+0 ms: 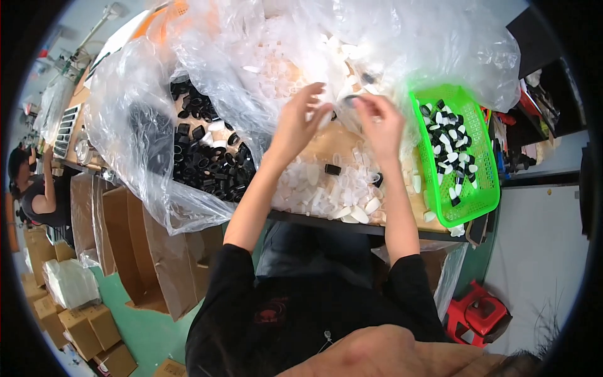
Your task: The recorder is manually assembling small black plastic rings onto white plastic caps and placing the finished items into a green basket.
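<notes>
Over the heaped table, my left hand (296, 125) is raised with its fingers curved and a white oval piece (325, 118) at its thumb; the fingers partly hide their hold on it. Across a small gap, my right hand (382, 125) pinches a small dark oval piece (351, 98) between thumb and fingertips. Below the hands lie a pile of translucent and white plastic pieces (333, 188) and a single black piece (333, 169). To the left, black oval caps (210, 160) lie heaped inside a clear plastic bag (188, 210).
At right stands a green basket (449, 217) holding several black-and-white pieces (449, 144). Clear plastic sheeting (452, 44) covers the table's far side. Open cardboard boxes (138, 245) stand below left, a red stool (480, 314) below right. Another person (41, 195) works at far left.
</notes>
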`<state>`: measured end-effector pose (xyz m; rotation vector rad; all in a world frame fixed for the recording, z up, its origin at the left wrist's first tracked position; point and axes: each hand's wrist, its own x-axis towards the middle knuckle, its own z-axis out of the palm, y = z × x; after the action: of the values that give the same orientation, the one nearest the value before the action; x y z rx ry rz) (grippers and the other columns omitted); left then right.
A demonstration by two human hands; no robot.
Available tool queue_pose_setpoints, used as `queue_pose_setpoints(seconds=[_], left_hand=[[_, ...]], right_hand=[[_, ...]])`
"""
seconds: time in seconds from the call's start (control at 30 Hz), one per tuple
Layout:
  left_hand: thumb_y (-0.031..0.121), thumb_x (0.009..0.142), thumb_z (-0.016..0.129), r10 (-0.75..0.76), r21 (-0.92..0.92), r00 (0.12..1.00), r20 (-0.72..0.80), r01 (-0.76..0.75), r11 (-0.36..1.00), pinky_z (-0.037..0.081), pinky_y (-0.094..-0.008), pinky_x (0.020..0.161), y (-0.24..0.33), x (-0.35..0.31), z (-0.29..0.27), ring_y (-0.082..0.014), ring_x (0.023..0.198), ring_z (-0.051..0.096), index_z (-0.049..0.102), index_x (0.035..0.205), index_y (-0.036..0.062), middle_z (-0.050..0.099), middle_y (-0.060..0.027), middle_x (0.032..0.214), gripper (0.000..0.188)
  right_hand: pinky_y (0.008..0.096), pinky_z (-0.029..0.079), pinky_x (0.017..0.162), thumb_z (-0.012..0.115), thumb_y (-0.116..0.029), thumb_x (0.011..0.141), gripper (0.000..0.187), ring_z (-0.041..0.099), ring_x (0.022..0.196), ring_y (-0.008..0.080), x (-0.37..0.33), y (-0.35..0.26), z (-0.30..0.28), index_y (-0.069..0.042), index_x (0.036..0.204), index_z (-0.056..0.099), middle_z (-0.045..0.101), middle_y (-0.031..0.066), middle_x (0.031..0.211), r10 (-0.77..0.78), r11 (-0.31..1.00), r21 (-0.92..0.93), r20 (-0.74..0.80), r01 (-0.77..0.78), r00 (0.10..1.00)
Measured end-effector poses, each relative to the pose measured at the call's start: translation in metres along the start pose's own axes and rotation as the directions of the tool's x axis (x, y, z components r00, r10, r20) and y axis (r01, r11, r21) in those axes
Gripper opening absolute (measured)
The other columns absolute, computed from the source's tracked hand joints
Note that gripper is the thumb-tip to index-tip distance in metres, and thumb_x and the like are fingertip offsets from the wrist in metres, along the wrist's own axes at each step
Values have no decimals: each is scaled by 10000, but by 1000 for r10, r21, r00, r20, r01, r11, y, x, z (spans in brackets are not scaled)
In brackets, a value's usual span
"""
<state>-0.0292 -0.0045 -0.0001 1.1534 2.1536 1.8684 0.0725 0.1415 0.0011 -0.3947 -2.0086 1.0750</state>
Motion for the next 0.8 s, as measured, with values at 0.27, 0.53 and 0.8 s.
queue_pose_setpoints(seconds=[0.27, 0.53, 0.8], left_hand=[[14, 793, 587, 29, 826, 964, -266, 212, 521, 480, -412, 726, -37, -38, -125, -357, 840, 593, 621, 905, 13, 591, -177, 909, 117], [73, 783, 701, -45, 773, 977, -208, 192, 604, 503, -392, 621, -53, -41, -142, -335, 681, 669, 617, 827, -14, 659, -191, 754, 129], [28, 787, 665, -123, 423, 945, -304, 249, 871, 474, -258, 606, 28, -25, -110, -103, 651, 580, 620, 970, -2, 688, -86, 847, 191]], right_hand=[[315, 435, 629, 726, -115, 781, 207, 496, 701, 170, 31, 30, -105, -97, 983, 685, 525, 53, 822, -426, 731, -681, -498, -37, 756], [324, 450, 654, 668, -66, 819, 209, 534, 724, 184, 26, 52, -58, -89, 1027, 667, 593, 67, 848, -238, 878, -466, -230, 108, 944], [363, 486, 745, 581, -99, 891, 134, 595, 854, 310, 10, 72, 4, -91, 988, 674, 639, 119, 961, -36, 862, -489, 207, 135, 978]])
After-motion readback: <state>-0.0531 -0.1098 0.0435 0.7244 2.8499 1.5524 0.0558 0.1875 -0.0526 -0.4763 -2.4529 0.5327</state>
